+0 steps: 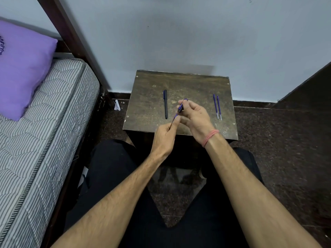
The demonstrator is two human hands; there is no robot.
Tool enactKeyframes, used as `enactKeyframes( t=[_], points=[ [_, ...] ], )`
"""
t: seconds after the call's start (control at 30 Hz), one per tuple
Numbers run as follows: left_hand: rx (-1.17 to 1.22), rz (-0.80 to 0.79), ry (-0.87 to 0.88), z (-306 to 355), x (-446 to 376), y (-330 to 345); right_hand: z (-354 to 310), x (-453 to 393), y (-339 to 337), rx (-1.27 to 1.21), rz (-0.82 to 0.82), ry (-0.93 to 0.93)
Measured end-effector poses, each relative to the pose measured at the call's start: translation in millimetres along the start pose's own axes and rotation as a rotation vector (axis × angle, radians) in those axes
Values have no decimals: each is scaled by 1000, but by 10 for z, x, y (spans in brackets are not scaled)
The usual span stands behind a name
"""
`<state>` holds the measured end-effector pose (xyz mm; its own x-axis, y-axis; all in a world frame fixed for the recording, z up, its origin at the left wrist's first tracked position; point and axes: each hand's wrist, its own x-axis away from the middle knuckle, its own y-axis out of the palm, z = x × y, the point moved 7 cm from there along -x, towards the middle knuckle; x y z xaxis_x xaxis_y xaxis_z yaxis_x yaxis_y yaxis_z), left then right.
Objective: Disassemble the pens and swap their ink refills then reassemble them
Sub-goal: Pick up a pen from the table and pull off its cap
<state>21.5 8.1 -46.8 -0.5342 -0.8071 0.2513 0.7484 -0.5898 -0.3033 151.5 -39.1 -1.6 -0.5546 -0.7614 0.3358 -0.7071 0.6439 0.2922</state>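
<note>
A dark pen (165, 104) with a blue clip lies on the left half of the small wooden table (197, 83). Two thin blue ink refills (217, 106) lie side by side on the right half. Above the table's front middle, my right hand (194, 116) grips the dark barrel of a second pen (180, 108), tilted with its blue end up. My left hand (165, 135) pinches a thin blue part (175, 117) that sticks out of the barrel's lower end. Whether that part is a refill or the pen's tip section is unclear.
A striped mattress (44, 122) with a purple pillow (23, 68) lies to the left beside a dark bedpost. A pale wall stands behind the table. A scrap of white paper (117, 105) lies on the dark speckled floor. A dark panel rises at right.
</note>
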Motion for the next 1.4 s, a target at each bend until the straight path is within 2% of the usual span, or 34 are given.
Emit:
enactKeyframes(
  t=[0.2,0.33,0.47,0.57,0.67,0.93,1.13,1.4],
  points=[
    [189,-28,-115,-182,-57,26,-11,-61,-174,-157,88,12],
    [228,-24,-78,-156,-114,17,270,3,-224,-161,147,143],
    [219,-45,-16,-140,-134,106,559,58,-156,-80,95,257],
    [227,-22,6,-152,-178,85,568,31,-208,84,131,136],
    [275,8,10,-144,-224,22,450,-24,-306,368,182,-42],
    [310,64,-7,-274,-246,4,318,-247,-466,698,367,-133],
    [301,107,7,-314,-281,-3,251,-541,-469,789,474,-139],
    [359,96,-18,-347,-355,23,211,-681,-620,783,607,-124]
  ],
)
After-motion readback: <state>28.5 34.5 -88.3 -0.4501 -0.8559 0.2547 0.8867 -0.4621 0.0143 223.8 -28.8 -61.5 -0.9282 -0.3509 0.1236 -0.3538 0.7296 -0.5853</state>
